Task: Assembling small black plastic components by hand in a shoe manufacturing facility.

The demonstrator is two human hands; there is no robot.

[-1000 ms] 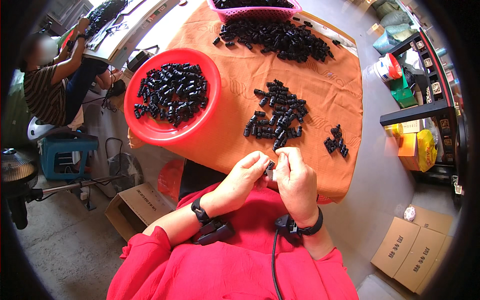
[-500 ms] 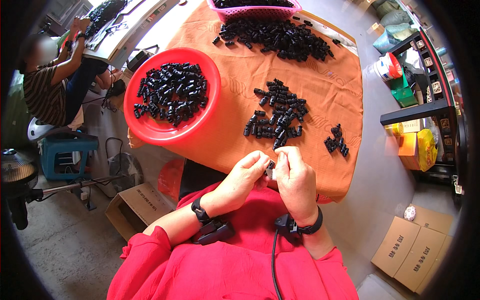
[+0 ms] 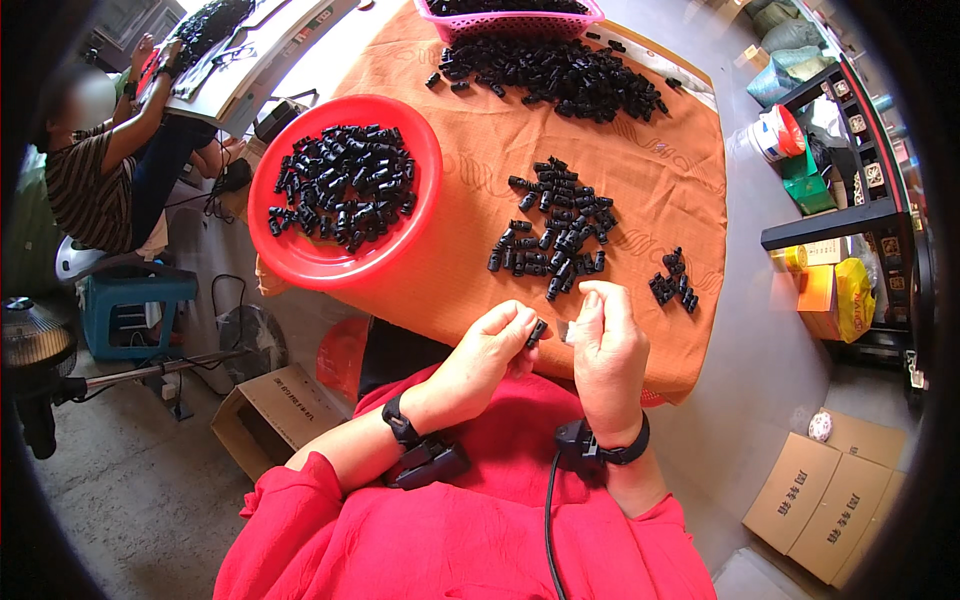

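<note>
Between the thumb and fingers of my left hand (image 3: 492,345) is a small black cylindrical plastic part (image 3: 537,333), its end sticking out toward the right. Just beside it, my right hand (image 3: 608,345) is closed in a pinch on a small, pale, flat piece (image 3: 566,331) whose kind is unclear. A gap separates the two hands. Beyond my fingers a loose cluster of similar black parts (image 3: 560,225) lies on the orange cloth (image 3: 470,245), with a smaller group (image 3: 674,282) to its right. To the left a red round tray (image 3: 428,200) holds many more.
A large heap of black parts (image 3: 550,75) lies at the far side, before a pink basket (image 3: 520,27). Another person (image 3: 95,175) sits at a white table at far left. A shelf (image 3: 835,225) and cardboard boxes (image 3: 820,500) stand on the right.
My right hand has drawn away to the right with the pale piece, opening a gap between the hands. My left hand stays put, and its black part now shows more fully.
</note>
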